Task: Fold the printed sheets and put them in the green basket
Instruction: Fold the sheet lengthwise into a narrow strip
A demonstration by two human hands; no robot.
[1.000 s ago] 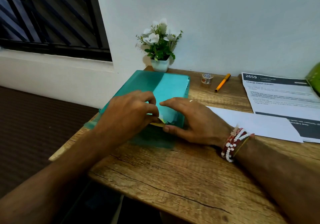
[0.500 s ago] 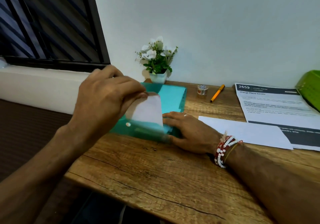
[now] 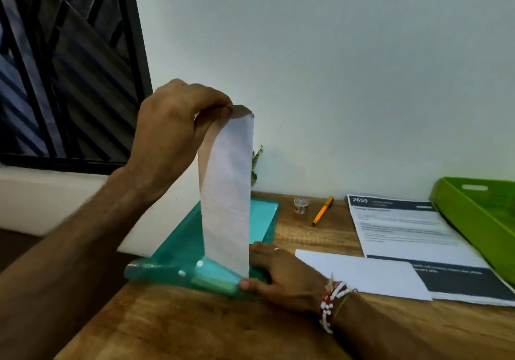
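Drawing a sheet out of storage is the step in hand, by my judgement, with folding not yet begun on it. Largest first: the wooden desk (image 3: 195,323) carries everything. On it at about nine o'clock lies the teal plastic folder (image 3: 178,251), its near mouth open toward the person. Standing nearly upright out of that mouth is the printed sheet (image 3: 227,198), faint lines of text showing through its back, its lower edge apparently just inside the folder. What else the folder holds cannot be told.

At three o'clock sits the green basket (image 3: 473,220), only partly in view; the visible part of its floor looks bare. Just beside it, toward the centre, lies a stack of printed pages (image 3: 404,228) headed 2659, and a folded white sheet (image 3: 362,273) rests overlapping the stack's near edge, outside the basket.

The left hand (image 3: 172,136) pinches the sheet's top edge between thumb and fingertips. The right hand (image 3: 281,270) lies flat, fingers spread, pressing the folder's near corner down.

Next, I judge, the sheet needs lifting clear, laying flat and creasing.

At twelve o'clock lie an orange pen (image 3: 322,210) and a small tape roll (image 3: 301,205).
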